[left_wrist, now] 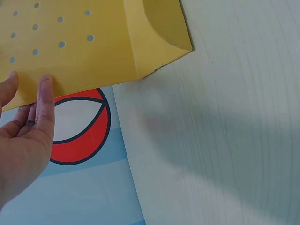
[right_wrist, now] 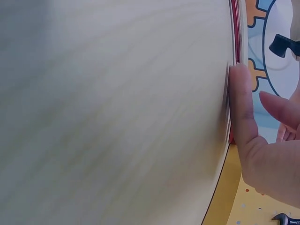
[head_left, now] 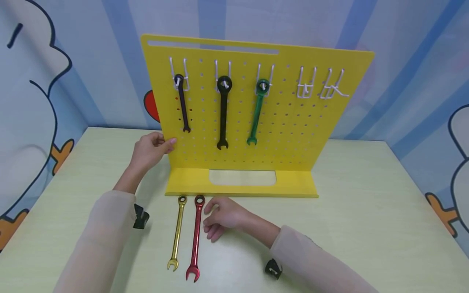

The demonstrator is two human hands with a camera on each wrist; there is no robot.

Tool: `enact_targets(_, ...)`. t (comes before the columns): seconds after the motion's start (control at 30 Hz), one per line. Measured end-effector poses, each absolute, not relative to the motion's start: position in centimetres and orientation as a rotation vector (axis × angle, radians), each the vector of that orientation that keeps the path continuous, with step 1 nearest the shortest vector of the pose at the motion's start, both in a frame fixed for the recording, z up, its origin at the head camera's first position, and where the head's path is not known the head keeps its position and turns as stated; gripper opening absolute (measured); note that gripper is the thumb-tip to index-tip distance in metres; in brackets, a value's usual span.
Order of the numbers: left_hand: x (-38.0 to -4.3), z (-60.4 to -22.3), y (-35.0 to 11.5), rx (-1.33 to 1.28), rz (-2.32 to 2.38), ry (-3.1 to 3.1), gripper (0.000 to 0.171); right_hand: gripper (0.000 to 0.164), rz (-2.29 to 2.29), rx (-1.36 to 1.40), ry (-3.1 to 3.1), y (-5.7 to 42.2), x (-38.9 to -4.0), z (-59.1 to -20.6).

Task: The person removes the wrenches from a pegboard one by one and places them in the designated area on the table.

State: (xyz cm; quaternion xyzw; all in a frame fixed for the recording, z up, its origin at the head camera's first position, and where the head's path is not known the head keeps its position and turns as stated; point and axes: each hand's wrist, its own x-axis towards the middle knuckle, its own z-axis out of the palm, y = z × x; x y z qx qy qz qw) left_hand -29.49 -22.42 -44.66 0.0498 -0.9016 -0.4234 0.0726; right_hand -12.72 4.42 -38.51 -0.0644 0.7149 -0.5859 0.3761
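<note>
At the left edge of an upright yellow pegboard (head_left: 234,158), my left hand (head_left: 151,151) holds the edge; its thumb lies over the front face. In the left wrist view, the same hand (left_wrist: 28,136) has fingers on both sides of the edge. My right hand (head_left: 225,215) is low over the table, fingers loosely bent, just right of a red combination wrench (head_left: 196,240). That wrench lies flat, ring end toward the board. Left of it lies a smaller gold wrench (head_left: 177,234). The right wrist view shows the right hand's fingertip beside the red wrench (right_wrist: 236,33).
On the board's hooks hang a small dark wrench (head_left: 183,106), a larger black wrench (head_left: 223,114) and a green wrench (head_left: 257,114). Two wire hooks (head_left: 305,83) at the right carry nothing. Patterned blue cloth (head_left: 256,20) stands behind the pale wooden table (head_left: 366,203).
</note>
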Motion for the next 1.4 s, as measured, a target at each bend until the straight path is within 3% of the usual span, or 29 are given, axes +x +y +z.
enact_targets(0.17,-29.3,-44.4,-22.4,0.142,-1.257,-2.723,0.066,0.022,-1.478,-0.197,1.851,4.9,-12.9,-38.4)
enact_targets(0.4,-24.5,-37.3,-19.7,0.170,-1.378,-2.776,0.062,0.021,-1.466,-0.224,1.870,5.2,-13.2,-38.5)
enact_targets(0.63,-27.7,-41.6,-21.6,0.132,-1.338,-2.764,0.061,0.019,-1.449,-0.243,1.891,5.5,-13.3,-38.4)
enact_targets(0.87,-22.7,-35.0,-18.6,0.165,-1.413,-2.783,0.054,0.018,-1.437,-0.259,1.886,5.8,-13.6,-38.2)
enact_targets(1.1,-22.7,-35.0,-18.7,0.115,-1.392,-2.783,0.052,0.017,-1.423,-0.291,1.901,6.3,-14.0,-37.8)
enact_targets(1.13,-21.6,-33.7,-18.1,0.128,-1.407,-2.786,0.051,0.017,-1.423,-0.296,1.904,6.4,-14.1,-37.7)
enact_targets(1.4,-22.5,-34.7,-18.4,0.154,-1.416,-2.775,0.053,0.018,-1.364,-0.365,1.940,7.4,-15.2,-37.0)
